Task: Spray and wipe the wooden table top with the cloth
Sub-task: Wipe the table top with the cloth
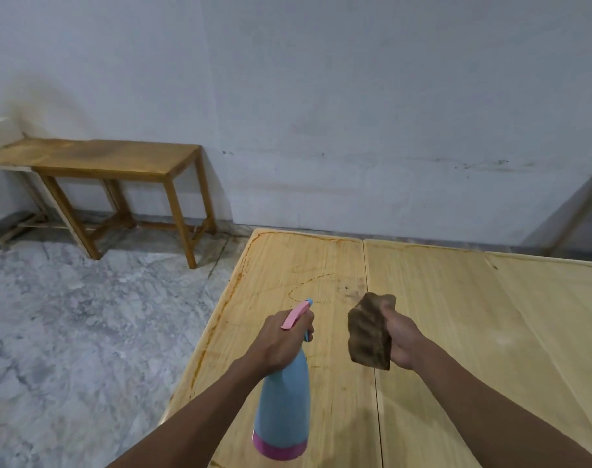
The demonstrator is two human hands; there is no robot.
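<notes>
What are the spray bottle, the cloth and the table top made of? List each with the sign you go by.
Spray bottle: likely plastic; smooth matte blue body, pink base band and trigger.
Cloth: soft woven or terry fabric, brown and mottled; it bunches in the right hand.
Table top: pale wood boards, visible grain and seams, slight sheen; possibly veneer. Brown stain lines run near its left edge.

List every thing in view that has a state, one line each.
spray bottle: held up above the table, nozzle aimed away from the person
cloth: bunched, off the table
left hand: grips the bottle's neck
right hand: grips the cloth
table top: stained with brown rings and a dark smudge
side table: standing against the wall
</notes>
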